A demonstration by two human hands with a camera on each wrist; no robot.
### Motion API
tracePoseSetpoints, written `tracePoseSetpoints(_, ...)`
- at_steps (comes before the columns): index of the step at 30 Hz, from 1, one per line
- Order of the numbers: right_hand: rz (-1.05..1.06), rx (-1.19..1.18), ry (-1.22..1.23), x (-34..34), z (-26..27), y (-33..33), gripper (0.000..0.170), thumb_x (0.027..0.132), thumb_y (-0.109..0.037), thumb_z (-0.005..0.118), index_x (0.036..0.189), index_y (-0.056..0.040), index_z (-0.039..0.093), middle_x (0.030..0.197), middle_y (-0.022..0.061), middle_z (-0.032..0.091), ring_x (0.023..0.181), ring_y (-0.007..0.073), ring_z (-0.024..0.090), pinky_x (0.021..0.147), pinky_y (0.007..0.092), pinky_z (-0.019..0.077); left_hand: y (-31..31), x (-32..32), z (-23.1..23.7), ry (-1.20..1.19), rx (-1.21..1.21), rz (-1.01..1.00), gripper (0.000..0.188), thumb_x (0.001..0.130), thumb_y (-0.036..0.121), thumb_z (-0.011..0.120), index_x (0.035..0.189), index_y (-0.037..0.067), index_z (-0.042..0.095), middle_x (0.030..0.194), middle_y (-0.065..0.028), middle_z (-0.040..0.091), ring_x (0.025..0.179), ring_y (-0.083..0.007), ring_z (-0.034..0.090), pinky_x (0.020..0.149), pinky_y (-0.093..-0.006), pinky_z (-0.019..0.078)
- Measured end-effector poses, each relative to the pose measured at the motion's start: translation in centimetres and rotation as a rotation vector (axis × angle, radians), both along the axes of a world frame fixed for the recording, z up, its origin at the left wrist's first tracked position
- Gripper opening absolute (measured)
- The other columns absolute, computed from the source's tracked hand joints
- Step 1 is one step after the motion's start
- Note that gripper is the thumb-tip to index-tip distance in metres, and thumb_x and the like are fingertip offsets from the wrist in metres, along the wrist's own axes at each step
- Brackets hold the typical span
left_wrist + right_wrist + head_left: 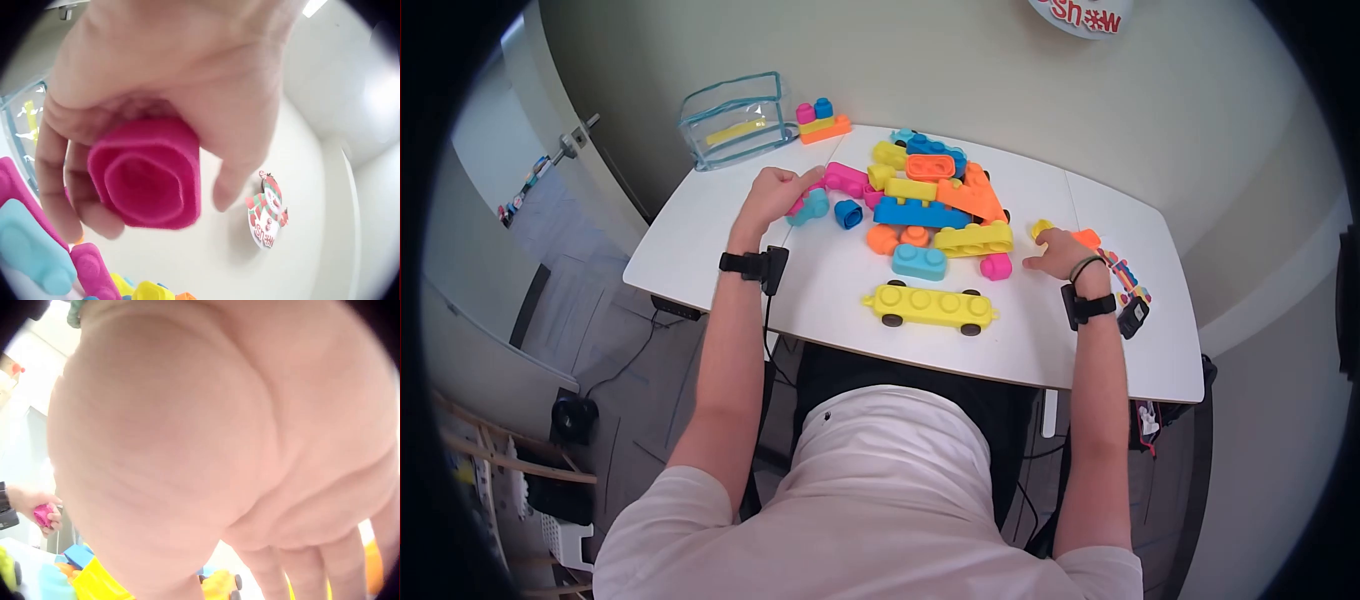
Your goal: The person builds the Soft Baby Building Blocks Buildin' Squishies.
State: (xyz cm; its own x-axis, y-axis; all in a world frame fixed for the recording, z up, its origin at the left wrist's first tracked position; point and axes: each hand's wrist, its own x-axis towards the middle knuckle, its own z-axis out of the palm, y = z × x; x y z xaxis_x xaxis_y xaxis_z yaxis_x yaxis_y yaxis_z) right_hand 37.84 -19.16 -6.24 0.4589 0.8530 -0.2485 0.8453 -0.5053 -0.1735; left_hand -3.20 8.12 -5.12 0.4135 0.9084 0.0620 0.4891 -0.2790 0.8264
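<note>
My left hand (776, 194) grips a small pink toy block (150, 172), its hollow underside facing the left wrist camera. Below that hand lie a light blue block (812, 207) and a longer pink block (846, 179), with a dark blue block (848, 213) just to the right. Over at the table's right side, my right hand (1060, 254) is held palm down with its fingers loosely extended. A yellow block (1041, 227) sits right at its fingertips, and an orange block (1087, 238) is beside it. The palm hides much of the right wrist view.
A heap of colourful blocks (920, 213) fills the table's middle. In front stands a yellow wheeled base (933, 304). A clear zip bag (737, 122) and a small block stack (826, 127) are at the back left. Small colourful pieces (1124, 272) lie near my right wrist.
</note>
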Motion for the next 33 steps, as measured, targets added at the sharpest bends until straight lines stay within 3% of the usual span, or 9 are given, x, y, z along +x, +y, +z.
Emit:
tracePoseSetpoints(4, 0.078, 0.239, -0.018, -3.2, 0.9, -0.5, 0.064, 0.089, -0.028, 0.08, 0.143, 0.0002, 0.059, 0.143, 0.0241, 0.065, 0.132, 0.0379, 0.063, 0.109, 0.0444, 0.0537, 1.9, 0.4, -1.6, 0.007, 0.065, 0.104, 0.036, 0.093, 0.037, 0.081, 0.084, 0.003, 0.077, 0.079, -0.006, 0.074, 0.062, -0.0133, 0.065, 0.057, -0.03, 0.0516)
tracePoseSetpoints(6, 0.38, 0.577, -0.001, -4.1, 0.2, -0.4, 0.059, 0.091, -0.015, 0.075, 0.146, -0.0042, 0.056, 0.155, 0.024, 0.054, 0.14, 0.0377, 0.056, 0.112, 0.0454, 0.052, 6.1, -0.6, -3.5, -0.018, 0.191, 0.199, 0.031, 0.093, 0.035, 0.081, 0.095, 0.003, 0.079, 0.086, -0.0088, 0.077, 0.066, -0.015, 0.069, 0.06, -0.0308, 0.055)
tracePoseSetpoints(10, 0.497, 0.602, 0.006, -6.2, 0.3, -1.2, 0.059, 0.091, -0.01, 0.072, 0.148, -0.0094, 0.057, 0.164, 0.0218, 0.045, 0.146, 0.0376, 0.05, 0.113, 0.0453, 0.0508, 10.8, -4.7, -5.1, 0.051, 0.282, 0.366, 0.042, 0.089, 0.023, 0.082, 0.127, 0.007, 0.076, 0.106, -0.0155, 0.081, 0.078, -0.0206, 0.077, 0.071, -0.0335, 0.0626)
tracePoseSetpoints(13, 0.488, 0.41, 0.001, -6.3, -0.8, -1.4, 0.061, 0.091, -0.011, 0.073, 0.15, -0.0129, 0.056, 0.162, 0.0211, 0.047, 0.142, 0.0398, 0.053, 0.114, 0.0452, 0.0506, 10.0, -4.8, -6.0, 0.195, 0.191, 0.217, 0.053, 0.083, 0.014, 0.084, 0.135, 0.006, 0.073, 0.112, -0.017, 0.08, 0.087, -0.0247, 0.079, 0.08, -0.0362, 0.0647)
tracePoseSetpoints(18, 0.238, 0.389, 0.021, -6.2, 0.3, -2.0, 0.064, 0.091, -0.017, 0.076, 0.15, -0.0048, 0.054, 0.159, 0.0226, 0.05, 0.136, 0.0413, 0.058, 0.112, 0.0466, 0.0514, 10.7, -3.7, -6.8, 0.314, 0.138, 0.252, 0.053, 0.07, 0.019, 0.089, 0.122, 0.011, 0.081, 0.112, -0.0154, 0.081, 0.09, -0.0235, 0.079, 0.084, -0.036, 0.0632)
tracePoseSetpoints(25, 0.213, 0.47, -0.129, -6.9, 1.8, -3.1, 0.072, 0.09, -0.019, 0.08, 0.152, 0.0002, 0.049, 0.156, 0.0238, 0.052, 0.137, 0.0416, 0.057, 0.11, 0.0475, 0.0522, 7.5, -3.3, -0.7, 0.228, 0.149, 0.286, 0.044, 0.07, 0.019, 0.091, 0.113, 0.01, 0.084, 0.084, -0.0089, 0.081, 0.071, -0.0154, 0.075, 0.066, -0.0307, 0.0594)
tracePoseSetpoints(27, 0.322, 0.722, -0.137, -8.5, 2.8, -3.2, 0.072, 0.088, -0.017, 0.079, 0.153, -0.0027, 0.05, 0.159, 0.0225, 0.048, 0.14, 0.0416, 0.053, 0.114, 0.047, 0.0495, 4.4, -1.6, 2.9, -0.101, 0.229, 0.118, 0.041, 0.076, 0.013, 0.09, 0.116, 0.008, 0.081, 0.088, -0.0056, 0.08, 0.063, -0.0094, 0.066, 0.055, -0.0259, 0.0519)
tracePoseSetpoints(31, 0.462, 0.897, -0.188, -13.6, 5.1, -3.1, 0.072, 0.085, -0.01, 0.077, 0.153, -0.0072, 0.051, 0.163, 0.02, 0.044, 0.146, 0.0413, 0.047, 0.12, 0.0498, 0.0423, -4.3, 2.1, 7.7, -0.207, 0.367, -0.149, 0.042, 0.081, 0.012, 0.088, 0.121, 0.008, 0.078, 0.091, -0.0028, 0.078, 0.067, -0.0065, 0.064, 0.055, -0.0228, 0.0481)
tracePoseSetpoints(33, 0.643, 0.993, -0.358, -15.6, 5.1, -3.1, 0.071, 0.083, -0.002, 0.072, 0.151, -0.0117, 0.055, 0.165, 0.0172, 0.042, 0.148, 0.0407, 0.044, 0.123, 0.0581, 0.0349, -7.0, 3.4, 8.4, -0.14, 0.486, -0.549, 0.038, 0.084, 0.012, 0.088, 0.119, 0.006, 0.076, 0.094, -0.0006, 0.074, 0.072, -0.0053, 0.065, 0.059, -0.0216, 0.0489)
